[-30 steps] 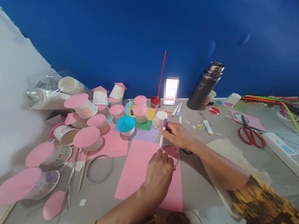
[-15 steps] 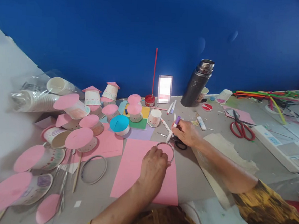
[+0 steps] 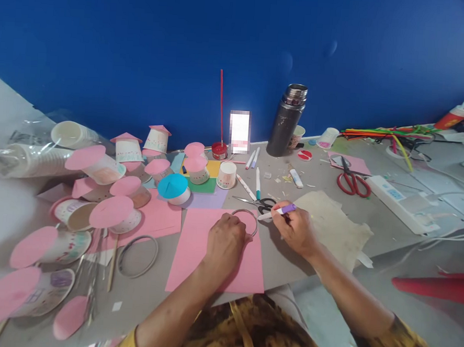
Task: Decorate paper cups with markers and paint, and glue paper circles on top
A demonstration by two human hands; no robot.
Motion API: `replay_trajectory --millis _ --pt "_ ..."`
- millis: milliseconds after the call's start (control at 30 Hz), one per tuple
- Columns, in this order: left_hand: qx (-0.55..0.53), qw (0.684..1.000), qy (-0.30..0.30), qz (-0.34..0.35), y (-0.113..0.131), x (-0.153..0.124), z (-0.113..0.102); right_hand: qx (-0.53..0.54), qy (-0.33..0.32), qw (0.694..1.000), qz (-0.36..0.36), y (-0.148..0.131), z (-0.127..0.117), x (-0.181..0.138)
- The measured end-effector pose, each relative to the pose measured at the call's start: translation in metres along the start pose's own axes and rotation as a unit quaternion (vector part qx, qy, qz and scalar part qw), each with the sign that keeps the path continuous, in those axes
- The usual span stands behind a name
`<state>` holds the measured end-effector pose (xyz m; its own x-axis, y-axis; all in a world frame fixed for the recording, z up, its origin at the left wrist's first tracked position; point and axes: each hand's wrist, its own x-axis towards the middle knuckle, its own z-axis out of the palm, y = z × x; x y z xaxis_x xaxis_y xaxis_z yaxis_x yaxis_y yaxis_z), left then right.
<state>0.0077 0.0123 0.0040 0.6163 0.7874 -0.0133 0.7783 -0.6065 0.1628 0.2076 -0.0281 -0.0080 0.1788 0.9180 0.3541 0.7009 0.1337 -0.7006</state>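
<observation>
Grey ring (image 3: 256,225) partly under left grip (image 3: 227,241), marker (image 3: 266,216) in right grip (image 3: 297,230).

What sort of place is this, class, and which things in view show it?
Probably a craft worktable: decorated paper cups with pink paper tops crowd one side, red-handled scissors lie on the other, and the right hand holds a white-and-purple marker.

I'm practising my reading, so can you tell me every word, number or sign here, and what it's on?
None can be read clearly.
Red tin: marks too small to read.
White tube: marks too blurred to read.
Power strip: blue label too small to read.
Bright screen: blurred out.
Purple-capped pen in the right hand: no readable writing.
</observation>
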Motion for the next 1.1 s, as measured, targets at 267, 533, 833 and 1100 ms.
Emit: replay_trajectory --millis 267,533,833,1100 --pt "0.012 1.000 -0.010 0.000 0.000 0.001 -0.005 -0.055 0.064 0.994 -0.068 -0.011 0.006 -0.039" --pt "0.014 0.997 -0.078 0.022 -0.006 0.002 -0.020 -0.068 0.072 0.986 -0.135 -0.021 0.014 -0.059" --pt "0.009 0.995 -0.099 0.017 -0.008 0.001 -0.024 -0.053 0.055 0.982 -0.170 -0.035 0.023 -0.059" --pt "-0.005 0.995 -0.094 0.022 -0.014 0.002 -0.021 -0.020 0.050 0.973 -0.223 -0.040 0.044 -0.055"
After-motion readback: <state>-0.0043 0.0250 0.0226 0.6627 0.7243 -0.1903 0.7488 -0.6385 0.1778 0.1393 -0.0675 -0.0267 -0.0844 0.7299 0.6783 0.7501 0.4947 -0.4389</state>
